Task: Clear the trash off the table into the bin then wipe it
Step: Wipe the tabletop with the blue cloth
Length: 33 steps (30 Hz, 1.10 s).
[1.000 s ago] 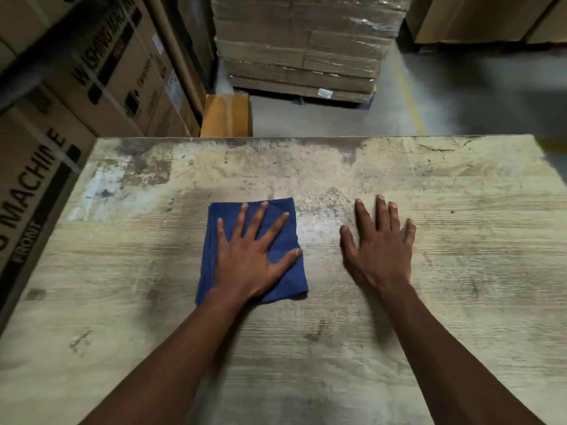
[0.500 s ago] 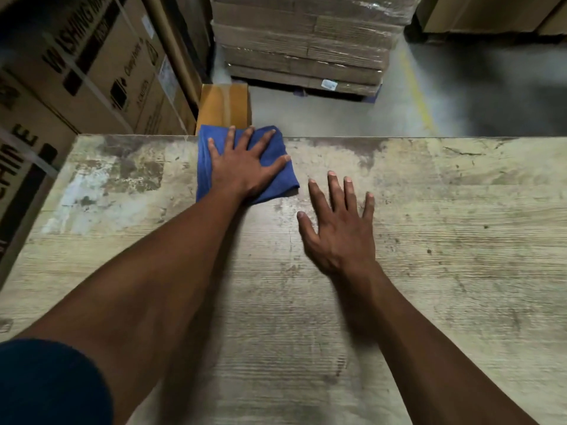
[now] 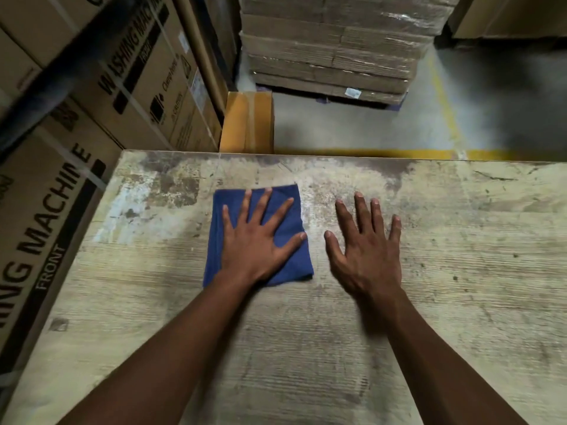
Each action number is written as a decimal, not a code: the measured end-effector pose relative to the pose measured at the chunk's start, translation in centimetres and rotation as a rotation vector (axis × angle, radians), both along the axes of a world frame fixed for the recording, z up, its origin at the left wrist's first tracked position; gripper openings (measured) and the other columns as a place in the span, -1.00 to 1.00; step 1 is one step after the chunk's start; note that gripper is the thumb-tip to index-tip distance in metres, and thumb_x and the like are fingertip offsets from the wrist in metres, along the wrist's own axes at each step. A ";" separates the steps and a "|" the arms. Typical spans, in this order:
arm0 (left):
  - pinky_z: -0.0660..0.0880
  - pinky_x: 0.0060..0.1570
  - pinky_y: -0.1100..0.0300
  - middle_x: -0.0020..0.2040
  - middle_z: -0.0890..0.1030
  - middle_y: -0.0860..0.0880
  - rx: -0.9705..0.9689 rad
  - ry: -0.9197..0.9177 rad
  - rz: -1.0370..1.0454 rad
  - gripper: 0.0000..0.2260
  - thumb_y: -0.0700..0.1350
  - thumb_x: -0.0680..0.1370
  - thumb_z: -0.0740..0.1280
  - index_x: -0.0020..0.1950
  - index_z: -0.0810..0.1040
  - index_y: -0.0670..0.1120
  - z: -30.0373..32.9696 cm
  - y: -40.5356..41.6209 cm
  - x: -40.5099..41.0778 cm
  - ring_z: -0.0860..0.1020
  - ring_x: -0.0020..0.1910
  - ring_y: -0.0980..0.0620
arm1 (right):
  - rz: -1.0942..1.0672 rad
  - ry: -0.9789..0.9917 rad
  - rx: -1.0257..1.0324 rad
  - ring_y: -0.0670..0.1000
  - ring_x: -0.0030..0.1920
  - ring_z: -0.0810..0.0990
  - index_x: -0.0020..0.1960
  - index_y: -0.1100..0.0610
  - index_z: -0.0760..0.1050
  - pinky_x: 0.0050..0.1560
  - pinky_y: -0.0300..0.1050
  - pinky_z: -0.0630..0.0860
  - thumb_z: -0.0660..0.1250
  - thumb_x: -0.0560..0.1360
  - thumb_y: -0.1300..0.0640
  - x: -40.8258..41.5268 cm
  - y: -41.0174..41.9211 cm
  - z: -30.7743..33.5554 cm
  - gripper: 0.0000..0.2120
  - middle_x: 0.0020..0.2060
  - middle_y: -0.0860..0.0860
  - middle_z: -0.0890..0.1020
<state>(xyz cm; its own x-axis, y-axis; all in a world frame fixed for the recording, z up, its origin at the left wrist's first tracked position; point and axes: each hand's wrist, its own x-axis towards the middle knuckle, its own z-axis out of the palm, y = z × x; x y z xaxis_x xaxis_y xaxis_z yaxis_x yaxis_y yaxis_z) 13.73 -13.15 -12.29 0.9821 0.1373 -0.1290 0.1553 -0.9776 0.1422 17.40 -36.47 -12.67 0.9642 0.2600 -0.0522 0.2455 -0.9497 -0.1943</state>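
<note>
A folded blue cloth (image 3: 293, 207) lies on the worn, stained wooden table (image 3: 466, 271), left of centre and a little back from the far edge. My left hand (image 3: 254, 243) presses flat on top of it with fingers spread, covering most of its middle. My right hand (image 3: 365, 250) rests flat on the bare tabletop just to the right of the cloth, fingers apart, holding nothing. No trash shows on the table, and no bin is in view.
Large cardboard boxes marked "WASHING MACHINE" (image 3: 138, 87) stand tight against the table's left edge. An orange-brown carton (image 3: 248, 124) sits on the floor past the far edge. A wrapped pallet stack (image 3: 331, 47) stands further back, beside a yellow floor line (image 3: 445, 96).
My left hand has drawn the cloth back toward me from the table's far edge, after pushing it out there. The right hand stays flat beside it.
</note>
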 end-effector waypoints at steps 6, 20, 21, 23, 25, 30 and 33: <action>-0.25 0.59 -0.48 0.79 0.00 0.07 -0.058 -0.001 0.136 -0.20 0.66 0.51 -0.20 0.71 -0.03 0.41 0.5 4.5 11.7 -0.13 0.76 -0.15 | 0.010 -0.011 0.015 0.06 0.74 -0.28 0.74 -0.23 -0.23 0.67 0.38 -0.23 -0.16 0.70 -0.38 0.2 0.1 -0.2 -0.33 0.75 -0.06 -0.23; -0.28 0.54 -0.52 0.78 -0.23 0.04 -0.008 -0.010 -0.204 -0.26 0.50 0.59 -0.10 0.74 -0.08 0.30 -0.8 -12.8 -3.6 -0.33 0.73 -0.21 | -0.060 0.092 0.594 0.11 0.65 0.34 0.71 0.03 0.23 0.70 0.16 0.10 0.00 0.72 -0.05 -0.4 -3.1 2.0 -0.42 0.63 0.06 0.41; -0.28 0.54 -0.52 0.78 -0.22 0.04 0.012 -0.004 -0.264 -0.25 0.50 0.58 -0.08 0.75 -0.03 0.28 -0.7 -14.2 -4.1 -0.34 0.72 -0.21 | -0.079 0.090 0.640 0.11 0.61 0.40 0.70 0.06 0.27 0.67 0.14 0.21 0.01 0.71 -0.08 -1.1 -4.2 2.3 -0.41 0.61 0.08 0.44; -0.28 0.54 -0.51 0.78 -0.22 0.05 0.031 -0.006 -0.371 -0.25 0.52 0.59 -0.07 0.75 0.02 0.28 -0.9 -16.3 -5.6 -0.35 0.72 -0.20 | -0.097 0.061 0.631 0.11 0.56 0.46 0.67 0.09 0.33 0.61 0.14 0.34 -0.02 0.71 -0.14 -3.2 -6.6 2.4 -0.39 0.57 0.10 0.49; -0.26 0.56 -0.49 0.78 -0.18 0.08 0.009 -0.048 -0.442 -0.28 0.54 0.62 -0.07 0.74 0.01 0.32 -1.4 -16.5 -7.7 -0.31 0.74 -0.16 | -0.123 0.038 0.548 0.12 0.59 0.43 0.66 0.09 0.34 0.63 0.16 0.29 -0.07 0.71 -0.18 -5.6 -9.0 1.9 -0.36 0.58 0.10 0.48; -0.25 0.62 -0.42 0.77 -0.16 0.15 -0.015 -0.046 -0.230 -0.31 0.59 0.60 -0.10 0.71 -0.09 0.43 -1.1 -10.5 -11.9 -0.26 0.75 -0.06 | -0.120 0.004 0.150 0.06 0.73 0.08 0.74 0.00 0.17 0.71 0.20 -0.04 -0.12 0.70 -0.17 -10.1 -14.5 0.5 -0.35 0.74 0.03 0.15; -0.30 0.60 -0.44 0.76 -0.23 0.16 -0.019 0.026 0.146 -0.26 0.63 0.55 -0.19 0.70 -0.19 0.43 -0.2 -5.2 -12.3 -0.27 0.75 -0.09 | -0.135 0.000 0.045 0.03 0.75 -0.06 0.76 -0.12 -0.01 0.71 0.26 -0.11 -0.16 0.72 -0.19 -12.7 -16.5 0.3 -0.38 0.76 -0.04 -0.04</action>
